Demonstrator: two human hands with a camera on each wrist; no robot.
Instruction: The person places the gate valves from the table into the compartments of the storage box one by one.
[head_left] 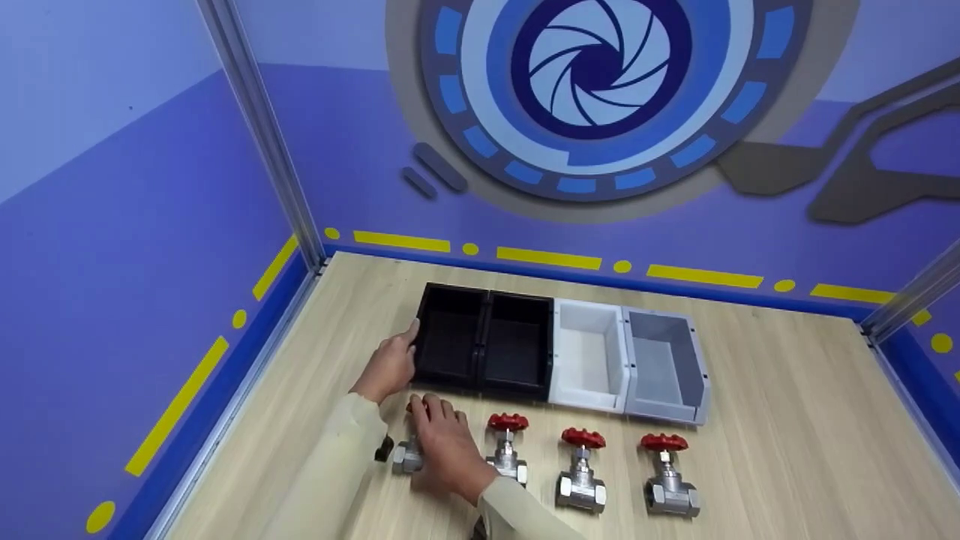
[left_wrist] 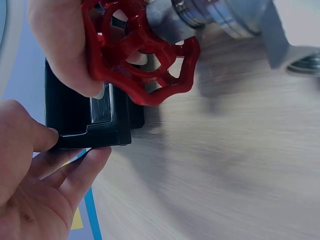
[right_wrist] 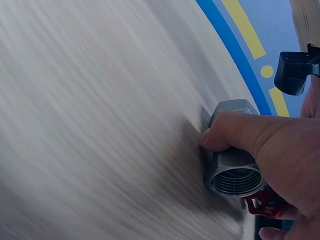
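My left hand [head_left: 386, 367] grips the left side of the leftmost black bin [head_left: 450, 341]; in the left wrist view its thumb and fingers pinch the bin's black wall [left_wrist: 95, 140]. In front of that bin, my right hand [head_left: 448, 448] holds the leftmost metal valve [head_left: 407, 457]. Fingers of the right hand lie over the valve's red handwheel [left_wrist: 165, 95]. In the right wrist view the right thumb [right_wrist: 220, 135] presses on the valve's threaded metal body [right_wrist: 235, 172]. The right hand hides much of this valve in the head view.
A second black bin [head_left: 517, 345], a white bin [head_left: 589, 352] and a grey bin [head_left: 660, 367] continue the row. Three more red-wheeled valves, a near one [head_left: 510, 450], a middle one [head_left: 581, 480] and a right one [head_left: 670, 487], lie on the wooden table [head_left: 787, 420].
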